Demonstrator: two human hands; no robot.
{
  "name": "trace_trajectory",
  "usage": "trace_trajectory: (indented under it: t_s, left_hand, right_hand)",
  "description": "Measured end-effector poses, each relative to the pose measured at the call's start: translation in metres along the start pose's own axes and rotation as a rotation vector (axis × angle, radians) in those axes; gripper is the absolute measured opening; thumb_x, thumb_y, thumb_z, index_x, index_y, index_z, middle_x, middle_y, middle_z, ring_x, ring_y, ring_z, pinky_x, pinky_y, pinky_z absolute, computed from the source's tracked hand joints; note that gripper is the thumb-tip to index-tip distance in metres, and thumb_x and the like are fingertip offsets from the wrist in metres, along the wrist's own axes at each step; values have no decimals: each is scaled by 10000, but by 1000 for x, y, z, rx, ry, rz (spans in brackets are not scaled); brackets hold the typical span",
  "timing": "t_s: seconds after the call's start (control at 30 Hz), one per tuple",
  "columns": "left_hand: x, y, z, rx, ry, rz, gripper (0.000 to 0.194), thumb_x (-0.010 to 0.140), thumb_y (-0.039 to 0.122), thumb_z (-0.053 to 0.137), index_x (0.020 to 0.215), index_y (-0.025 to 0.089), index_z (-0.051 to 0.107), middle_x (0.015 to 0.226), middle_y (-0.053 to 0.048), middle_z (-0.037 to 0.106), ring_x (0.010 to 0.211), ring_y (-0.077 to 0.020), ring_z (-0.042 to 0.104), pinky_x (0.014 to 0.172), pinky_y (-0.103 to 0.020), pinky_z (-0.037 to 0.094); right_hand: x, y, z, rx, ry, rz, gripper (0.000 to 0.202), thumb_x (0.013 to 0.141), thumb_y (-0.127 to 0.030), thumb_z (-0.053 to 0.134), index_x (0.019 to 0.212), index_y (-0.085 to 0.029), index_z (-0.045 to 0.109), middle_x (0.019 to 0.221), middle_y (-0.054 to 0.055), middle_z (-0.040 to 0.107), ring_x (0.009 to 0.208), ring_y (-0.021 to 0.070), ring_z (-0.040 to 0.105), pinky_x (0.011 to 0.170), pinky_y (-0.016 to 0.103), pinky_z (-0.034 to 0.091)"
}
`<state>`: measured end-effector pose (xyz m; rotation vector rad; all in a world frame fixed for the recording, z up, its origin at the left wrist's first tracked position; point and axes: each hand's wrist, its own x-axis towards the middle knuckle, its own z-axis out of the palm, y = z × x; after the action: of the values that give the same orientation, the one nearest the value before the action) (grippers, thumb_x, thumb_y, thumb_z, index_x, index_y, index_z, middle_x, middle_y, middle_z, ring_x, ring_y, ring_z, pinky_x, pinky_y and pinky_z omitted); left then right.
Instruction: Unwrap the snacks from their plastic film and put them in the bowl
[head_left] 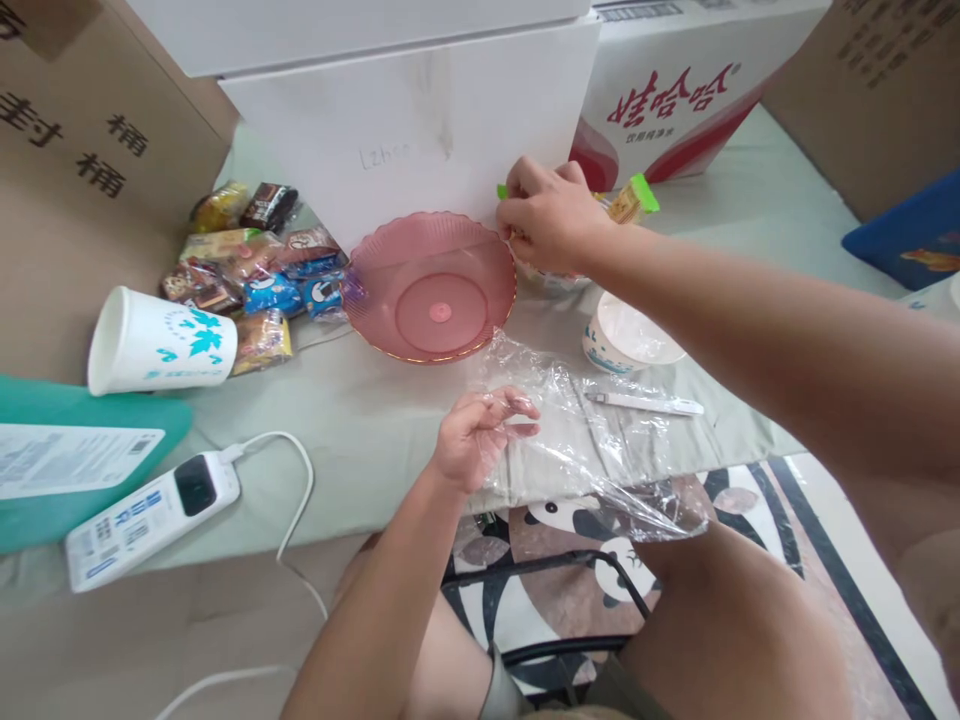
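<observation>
My left hand [472,440] is in front of the pink plate, fingers curled on a clear plastic bag [570,430] that trails right over the table edge. My right hand [551,215] is past the plate's right rim, its fingers closed. A green wrapper end pokes out beside them; the rest of that snack packet is hidden. Another yellow packet with a green end [634,200] shows behind my right wrist. The scalloped pink plate [375,325] has nothing on it. A white paper bowl [611,350] sits below my right forearm, with clear plastic in it.
Several wrapped snacks [270,290] are piled left of the plate, by a paper cup [165,340] on its side. A power strip [150,520] with a white cable lies front left. A slim white tool [645,403] lies under the plastic. Cartons [450,120] wall off the back.
</observation>
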<state>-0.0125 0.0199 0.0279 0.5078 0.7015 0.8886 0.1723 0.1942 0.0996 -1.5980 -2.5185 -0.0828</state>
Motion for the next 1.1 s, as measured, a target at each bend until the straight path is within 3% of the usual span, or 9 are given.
trace_trajectory:
  t_s: [0.13,0.23,0.33,0.43,0.53,0.6,0.8,0.93,1.1]
  left_hand:
    - [-1,0,1,-12,12,1,220,612,171,648,441,149,511,790,-68,647,789,-198,656,715,-339,585]
    - [-3,3,0,-32,18,-10,214,565,153,625,417,147,470,784,-68,647,781,-198,662,704,-339,597]
    - [-4,6,-1,-52,24,-12,189,543,140,607,421,148,462,776,-71,656,770,-203,674,701,-349,609]
    - [-5,9,-2,-16,78,-13,175,576,154,632,462,148,499,775,-73,676,765,-205,691,678,-332,616]
    - [-6,9,-2,89,154,33,109,569,179,637,505,148,555,781,-75,694,761,-189,685,612,-279,606]
    - [-8,9,-1,173,225,57,68,544,203,633,540,145,598,768,-72,693,756,-187,686,530,-237,570]
    - [-25,15,-10,514,519,-9,142,602,251,669,655,144,592,742,-66,702,506,-122,639,323,-147,234]
    - [-36,23,-21,579,657,41,182,687,249,697,746,188,537,637,-20,661,465,-134,645,346,-145,263]
    - [-38,32,-21,480,779,-64,127,778,227,645,800,189,526,583,-10,632,424,-118,608,339,-135,242]
  right_hand:
    - [1,-10,-2,1,-21,20,237,896,-176,552,1066,-267,690,1336,71,562,1086,241,607,1075,545,373]
    - [-20,-18,-22,85,137,80,339,896,-251,564,1213,-351,632,1377,56,559,1219,278,583,1136,571,351]
    - [-80,-35,-45,245,287,174,245,933,-295,499,1140,-326,626,1248,65,642,1234,287,599,1084,541,450]
    - [-162,-56,-45,505,373,165,164,953,-301,482,1059,-319,606,1031,52,707,1027,265,691,923,480,558]
    - [-227,-74,-22,693,234,-17,168,956,-347,560,1119,-322,592,978,40,738,905,239,727,769,408,589]
    - [-250,-81,-2,675,132,-142,301,939,-420,625,1207,-286,588,1082,70,753,1006,258,731,850,429,592]
    - [-271,-82,35,443,-128,-256,626,880,-424,701,1469,-293,534,1567,112,546,1483,364,473,1181,622,401]
    - [-285,-79,41,348,-202,-243,835,782,-320,788,1549,-376,463,1706,78,339,1570,415,320,1212,692,332]
    - [-292,-69,47,268,-191,-240,718,814,-153,707,1469,-404,553,1683,46,389,1554,396,363,1202,687,358]
